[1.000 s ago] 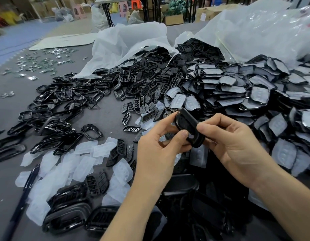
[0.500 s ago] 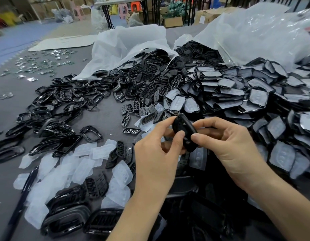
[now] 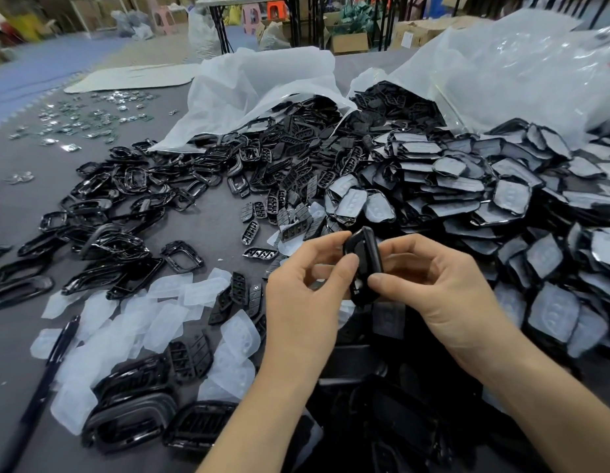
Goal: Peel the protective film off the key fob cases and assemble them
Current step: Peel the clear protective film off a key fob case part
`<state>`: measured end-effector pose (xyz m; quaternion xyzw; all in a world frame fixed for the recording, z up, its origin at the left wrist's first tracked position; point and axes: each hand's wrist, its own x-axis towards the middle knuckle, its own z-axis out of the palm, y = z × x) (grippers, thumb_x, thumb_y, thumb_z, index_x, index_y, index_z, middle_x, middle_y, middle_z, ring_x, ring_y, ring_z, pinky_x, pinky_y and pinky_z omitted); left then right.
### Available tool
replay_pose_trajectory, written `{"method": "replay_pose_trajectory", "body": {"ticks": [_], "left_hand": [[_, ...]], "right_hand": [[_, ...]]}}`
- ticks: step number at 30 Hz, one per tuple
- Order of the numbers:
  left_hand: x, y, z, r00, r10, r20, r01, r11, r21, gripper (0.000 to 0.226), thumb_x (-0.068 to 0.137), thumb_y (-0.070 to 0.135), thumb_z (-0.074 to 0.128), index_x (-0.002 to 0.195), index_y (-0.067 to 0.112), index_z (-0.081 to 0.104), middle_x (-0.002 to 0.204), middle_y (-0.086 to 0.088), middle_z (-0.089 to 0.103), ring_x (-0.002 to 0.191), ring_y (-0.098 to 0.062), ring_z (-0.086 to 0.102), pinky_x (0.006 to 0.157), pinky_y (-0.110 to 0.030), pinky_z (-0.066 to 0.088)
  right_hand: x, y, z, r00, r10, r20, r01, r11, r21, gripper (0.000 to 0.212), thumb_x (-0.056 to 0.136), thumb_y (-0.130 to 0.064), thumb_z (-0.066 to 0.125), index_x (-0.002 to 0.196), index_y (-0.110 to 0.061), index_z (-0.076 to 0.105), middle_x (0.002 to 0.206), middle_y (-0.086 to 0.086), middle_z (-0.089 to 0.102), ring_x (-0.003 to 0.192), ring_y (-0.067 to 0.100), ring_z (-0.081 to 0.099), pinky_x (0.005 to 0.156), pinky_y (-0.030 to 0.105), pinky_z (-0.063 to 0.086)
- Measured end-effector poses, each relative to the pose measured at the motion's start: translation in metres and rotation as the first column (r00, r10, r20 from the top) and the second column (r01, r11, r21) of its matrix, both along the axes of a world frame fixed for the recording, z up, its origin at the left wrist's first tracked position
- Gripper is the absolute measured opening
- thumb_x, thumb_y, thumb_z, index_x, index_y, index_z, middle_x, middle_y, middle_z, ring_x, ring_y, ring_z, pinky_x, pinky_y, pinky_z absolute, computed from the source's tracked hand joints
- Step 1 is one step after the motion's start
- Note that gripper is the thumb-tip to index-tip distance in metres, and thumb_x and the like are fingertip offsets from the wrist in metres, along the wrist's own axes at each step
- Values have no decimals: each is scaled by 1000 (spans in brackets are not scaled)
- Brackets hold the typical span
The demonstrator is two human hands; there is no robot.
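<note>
— so where is the key fob case (image 3: 363,262)?
— off the table (image 3: 208,230), held on edge above its near edge, between both hands. the left hand (image 3: 303,302) pinches its left side with thumb and forefinger; the right hand (image 3: 443,295) pinches the right side likewise.
— how will it handle?
— probably light, stiff and glossy, so likely slippery. gripping the rims looks safest, sparing the shiny faces. whether film remains on it cannot be told.
— and nearby?
— peeled film sheets (image 3: 167,315) lie toward the near left corner; film-covered cases (image 3: 467,186) pile along the right edge.
</note>
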<state>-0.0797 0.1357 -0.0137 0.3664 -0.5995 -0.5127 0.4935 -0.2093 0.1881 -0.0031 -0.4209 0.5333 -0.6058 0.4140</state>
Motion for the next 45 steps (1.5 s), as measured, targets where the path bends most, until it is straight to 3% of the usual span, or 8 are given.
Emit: {"method": "replay_pose_trajectory", "body": {"ticks": [4,9,12,16,21,27,40,45], "left_hand": [[1,0,2,999,-53,-7,53,999,2,25,85,7,69,87,32,70,74,16,72,66,5,64,61,-12,50],[1,2,3,987,-133,-92,142,984,103,21,85,7,68,83,27,72,76,7,74,70,-3,68,58,-17,53],[0,2,3,942,-195,-274,262,937,232,8,76,17,70,80,19,76,82,0,75,74,-9,70,62,-20,55],[-2,1,3,866,-181,-467,350,885,306,17,68,21,69,80,15,77,84,-7,75,73,-13,70,63,-23,56],[0,-2,1,896,-208,-391,319,916,242,18,70,17,70,86,19,78,89,-4,75,81,-12,71,70,-20,55],[1,-1,-1,943,-244,-226,285,943,171,16,80,12,68,92,21,74,87,-3,75,84,-17,70,78,-29,58],[1,-1,1,895,-230,-382,337,910,241,18,75,17,64,87,15,77,89,-6,75,81,-14,71,69,-23,56],[1,0,4,890,-271,-367,378,887,264,21,70,27,73,87,16,77,88,-5,74,79,-14,69,65,-22,55]], "right_hand": [[-2,1,3,998,-6,58,6,1000,6,16,62,-7,75,76,-16,74,74,7,74,66,13,71,60,16,52],[-2,1,3,982,42,182,-51,998,44,22,53,-20,77,75,-16,76,78,10,74,71,18,70,65,22,55],[-3,1,4,937,122,328,-140,990,32,23,53,-19,77,75,-13,77,79,9,72,73,17,70,67,24,57],[-3,1,6,885,181,429,-209,978,19,20,57,-17,74,76,-12,76,80,10,73,72,17,70,68,25,57],[-4,0,5,893,92,440,-138,988,72,17,62,-13,69,77,-8,73,78,10,73,68,16,71,64,24,57],[-6,-2,5,902,14,431,-51,996,74,19,62,-8,67,80,-4,66,75,10,72,65,16,69,59,23,55],[-5,0,8,929,15,370,-64,991,122,19,56,-10,69,75,-8,65,72,6,70,63,10,66,57,17,52],[-6,0,8,938,16,347,-56,993,107,21,54,-15,72,74,-10,68,72,5,71,62,10,65,57,17,51]]}}
